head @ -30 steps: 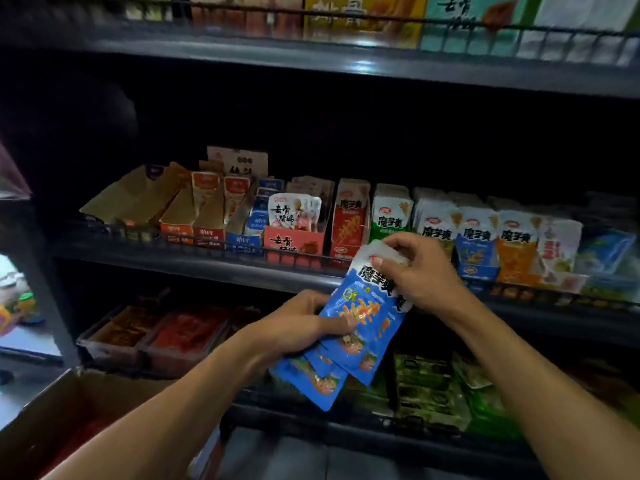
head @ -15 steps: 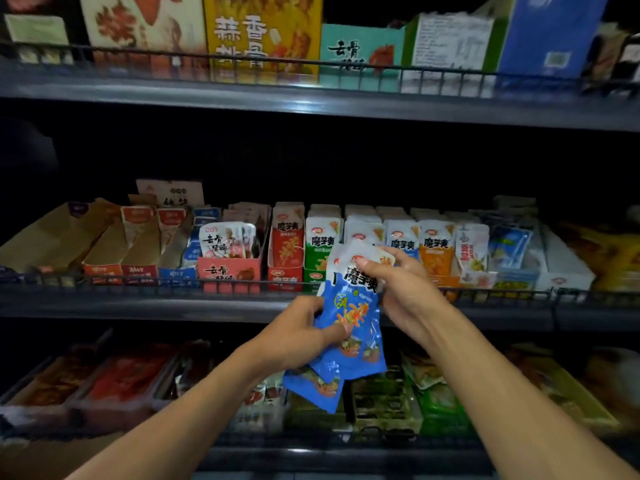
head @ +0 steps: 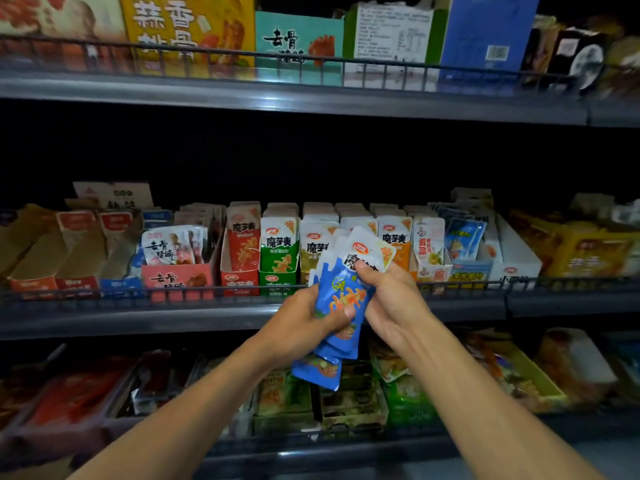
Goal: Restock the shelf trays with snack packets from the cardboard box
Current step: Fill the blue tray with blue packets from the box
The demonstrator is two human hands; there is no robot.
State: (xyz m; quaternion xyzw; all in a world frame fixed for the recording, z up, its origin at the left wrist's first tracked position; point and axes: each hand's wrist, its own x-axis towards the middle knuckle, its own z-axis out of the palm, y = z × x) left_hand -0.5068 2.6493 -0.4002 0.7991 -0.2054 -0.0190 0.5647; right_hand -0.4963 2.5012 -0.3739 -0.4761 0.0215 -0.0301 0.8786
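A bunch of blue and white snack packets (head: 341, 299) is held upright in front of the middle shelf. My left hand (head: 301, 323) grips the lower part of the bunch, thumb across the front. My right hand (head: 391, 303) pinches the top packets from the right side. Behind them a row of shelf trays (head: 277, 275) holds upright packets in red, green, olive, orange and white. The cardboard box is out of view.
A wire rail (head: 173, 292) runs along the middle shelf's front edge. Large cartons (head: 187, 32) stand on the top shelf. The bottom shelf holds red trays (head: 76, 393) at left and green packets (head: 401, 400) below my hands. Brown cartons (head: 38, 251) fill the left.
The view has tilted up and left, and the cardboard box dropped out of sight. Both hands have raised the packet bunch closer to the middle shelf trays, keeping their grip.
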